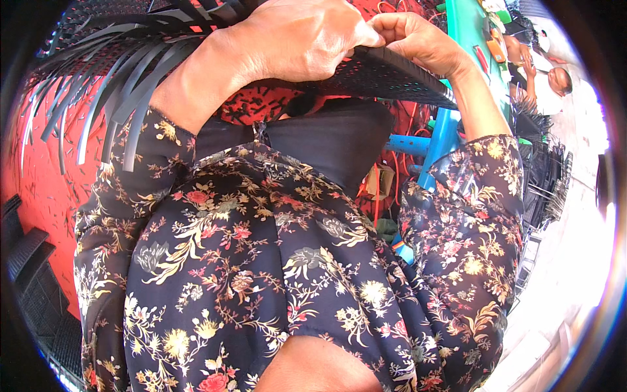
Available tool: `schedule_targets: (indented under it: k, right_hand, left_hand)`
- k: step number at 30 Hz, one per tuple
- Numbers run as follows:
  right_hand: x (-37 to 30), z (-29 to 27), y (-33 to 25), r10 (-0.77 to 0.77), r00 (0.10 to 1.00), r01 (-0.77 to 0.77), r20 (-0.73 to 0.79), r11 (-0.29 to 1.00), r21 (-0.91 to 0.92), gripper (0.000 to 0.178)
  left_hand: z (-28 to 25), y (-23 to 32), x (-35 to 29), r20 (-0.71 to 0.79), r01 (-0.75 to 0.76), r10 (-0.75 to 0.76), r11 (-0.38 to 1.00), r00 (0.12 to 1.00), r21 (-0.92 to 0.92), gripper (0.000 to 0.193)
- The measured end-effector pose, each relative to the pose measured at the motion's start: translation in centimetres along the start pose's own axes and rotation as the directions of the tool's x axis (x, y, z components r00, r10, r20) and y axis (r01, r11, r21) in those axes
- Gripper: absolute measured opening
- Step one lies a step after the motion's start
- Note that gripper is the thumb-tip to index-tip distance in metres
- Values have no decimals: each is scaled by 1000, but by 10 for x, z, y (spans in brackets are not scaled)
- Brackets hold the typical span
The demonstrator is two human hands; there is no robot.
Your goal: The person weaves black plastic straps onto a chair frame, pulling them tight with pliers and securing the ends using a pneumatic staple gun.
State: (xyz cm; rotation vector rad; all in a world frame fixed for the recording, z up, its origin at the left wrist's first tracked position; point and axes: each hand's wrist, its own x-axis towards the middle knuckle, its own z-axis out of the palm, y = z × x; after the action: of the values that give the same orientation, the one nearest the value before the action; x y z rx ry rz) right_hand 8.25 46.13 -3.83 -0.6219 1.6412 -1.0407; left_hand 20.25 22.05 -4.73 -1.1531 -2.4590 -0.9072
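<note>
A black woven panel (385, 80) made of flat strips lies tilted across the top of the view, above my lap. My left hand (297, 42) is closed at its upper edge, thumb and fingers pinched together. Close beside it my right hand (421, 40) has its fingers curled over the same edge, and the fingertips of both hands almost meet. Whatever small piece may be between the fingertips is hidden. Many long loose black strips (124, 78) fan out from the panel's left side, over and beyond my left forearm.
Strip scraps lie scattered over a red floor covering (46, 189). Dark woven pieces (32, 268) stack at the lower left. To the right are a blue metal frame (436, 147), a green table (465, 26), bundles of black woven goods (545, 179), and another person (552, 81) farther off.
</note>
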Motion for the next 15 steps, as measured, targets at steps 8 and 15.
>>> schedule_targets:
  k: [8,15]
  right_hand:
    - [6,22,-15,2,983,40,-183,973,228,42]
    - [-4,24,-22,-11,986,0,-169,998,-66,39]
  left_hand:
    - [-2,2,-2,9,19,-18,1000,1000,-19,18]
    - [1,-4,-2,-21,-8,8,1000,1000,14,23]
